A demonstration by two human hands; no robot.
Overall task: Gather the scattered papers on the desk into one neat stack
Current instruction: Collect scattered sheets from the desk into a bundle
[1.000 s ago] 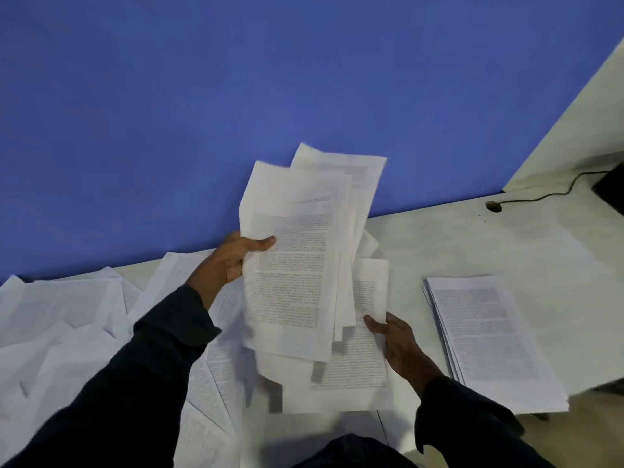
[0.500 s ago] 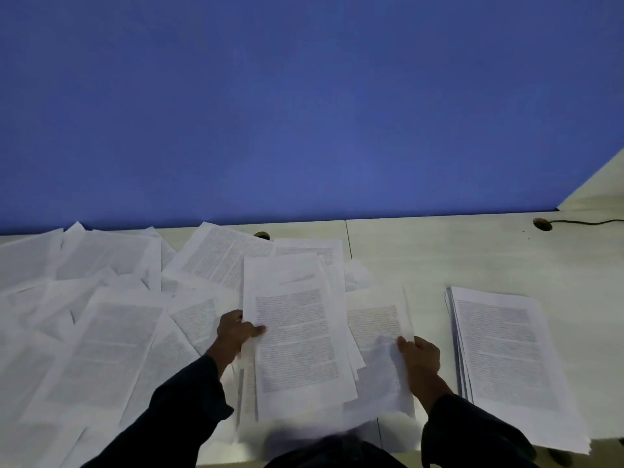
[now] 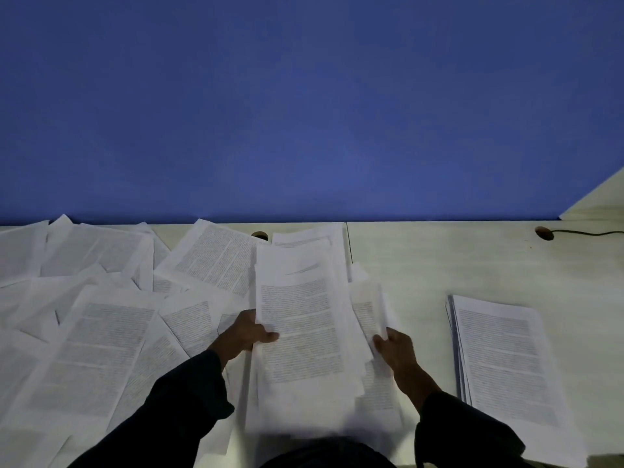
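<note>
At the desk (image 3: pixel 422 265) under a blue wall (image 3: pixel 304 106), I hold a loose bundle (image 3: pixel 300 329) of printed sheets between both hands, low over the desk near my body. The bundle is ragged: its sheets are offset from one another, and some stick out past the top and right edges. The risk from here, as I judge it, is that these unaligned pages slip or fan apart if I lift them before squaring them, or that I drag loose sheets along underneath. My left hand (image 3: pixel 244 334) grips the bundle's left edge, thumb lying across the top page. My right hand (image 3: pixel 395 347) pinches the sheets at the right edge, fingers curled. The hands are apart, one on each side. Scattered papers (image 3: pixel 98 332) cover the desk to my left, overlapping. A tidy stack (image 3: pixel 503 359) lies well apart on my right.
</note>
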